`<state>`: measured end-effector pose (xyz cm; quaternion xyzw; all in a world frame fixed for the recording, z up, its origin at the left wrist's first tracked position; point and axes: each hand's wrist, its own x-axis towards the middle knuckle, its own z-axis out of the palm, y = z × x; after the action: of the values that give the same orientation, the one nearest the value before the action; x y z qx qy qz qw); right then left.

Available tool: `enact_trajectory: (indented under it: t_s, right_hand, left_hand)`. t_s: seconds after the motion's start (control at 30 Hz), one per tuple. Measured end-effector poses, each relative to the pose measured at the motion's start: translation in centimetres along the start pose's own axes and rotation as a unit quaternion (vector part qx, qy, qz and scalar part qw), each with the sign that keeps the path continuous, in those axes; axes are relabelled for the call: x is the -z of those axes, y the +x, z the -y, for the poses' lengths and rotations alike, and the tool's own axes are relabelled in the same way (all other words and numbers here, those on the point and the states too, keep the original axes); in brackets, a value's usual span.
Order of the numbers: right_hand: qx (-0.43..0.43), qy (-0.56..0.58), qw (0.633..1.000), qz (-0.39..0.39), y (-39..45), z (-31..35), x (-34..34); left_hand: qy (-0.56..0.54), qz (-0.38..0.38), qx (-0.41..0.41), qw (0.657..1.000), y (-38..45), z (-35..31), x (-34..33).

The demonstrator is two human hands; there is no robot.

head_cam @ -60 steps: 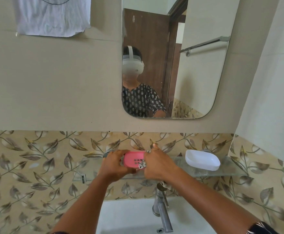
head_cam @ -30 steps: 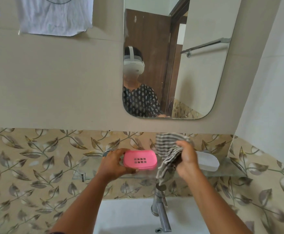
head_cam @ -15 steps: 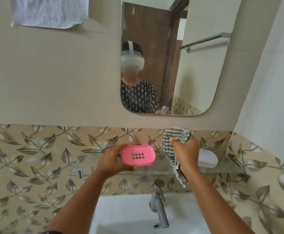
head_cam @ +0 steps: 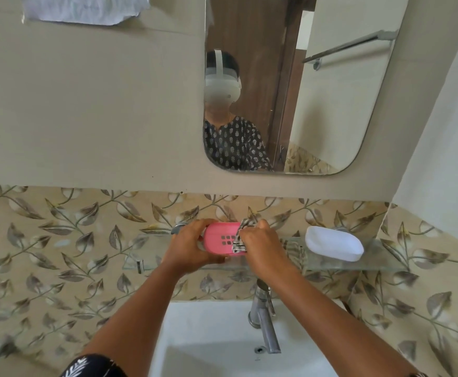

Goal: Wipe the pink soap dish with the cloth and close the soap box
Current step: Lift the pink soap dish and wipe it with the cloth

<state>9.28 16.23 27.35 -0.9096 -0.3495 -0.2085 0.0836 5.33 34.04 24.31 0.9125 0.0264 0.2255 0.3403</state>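
soap dish (head_cam: 221, 238) gripped by left hand (head_cam: 188, 247); right hand (head_cam: 260, 244), bunching cloth (head_cam: 240, 238), came back from 3 o'clock, now pressing it on dish; wiping resumes.

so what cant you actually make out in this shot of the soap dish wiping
- Right end of the pink soap dish: head view, covered by the striped cloth and right hand.
- Most of the cloth: bunched inside the right hand.
- Dish's left end: behind the left hand fingers.
- Inside of the white soap box: its shell hides any soap.
- Sink basin: cut off by the bottom edge.
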Motion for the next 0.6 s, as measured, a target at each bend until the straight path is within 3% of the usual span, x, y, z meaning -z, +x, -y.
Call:
enact_trajectory:
  t_s: [0.23, 0.6]
  right_hand:
    - [-0.049, -0.022, 0.998, 0.04, -0.5, 1.2, 0.6]
    - [-0.103, 0.044, 0.992, 0.055, -1.1, 4.1, 0.8]
  left_hand:
    - [0.012, -0.007, -0.006, 1.0, -0.1, -0.1, -0.1]
    - [0.019, -0.01, -0.008, 1.0, -0.1, -0.1, 0.0]
